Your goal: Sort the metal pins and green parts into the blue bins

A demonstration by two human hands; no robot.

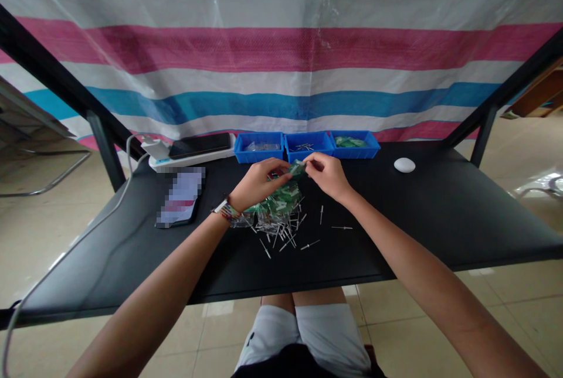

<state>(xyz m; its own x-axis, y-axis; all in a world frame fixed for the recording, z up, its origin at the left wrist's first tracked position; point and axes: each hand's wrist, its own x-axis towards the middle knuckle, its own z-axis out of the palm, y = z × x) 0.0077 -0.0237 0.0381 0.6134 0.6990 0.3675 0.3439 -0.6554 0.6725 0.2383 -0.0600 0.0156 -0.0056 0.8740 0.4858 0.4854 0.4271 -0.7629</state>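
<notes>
Head view: black table (pixel 440 214) on tiled floor, backed by a striped tarp (pixel 281 50) in pink, white and blue. Along the far edge, three blue bins (pixel 307 145), a power strip (pixel 189 158) with a phone lying on it, a white puck (pixel 404 164). Left hand (pixel 257 183) and right hand (pixel 328 174) raised over a heap of small green-printed plastic bags (pixel 277 205), fingertips of both pinched on one small bag (pixel 297 168) held between them. Loose metal pins (pixel 290 234) scattered just beside the heap.

Striped pink, blue and white tarp (pixel 281 50) backdrop, black table (pixel 440 214), beige tiled floor (pixel 519 313), soft daylight.
</notes>
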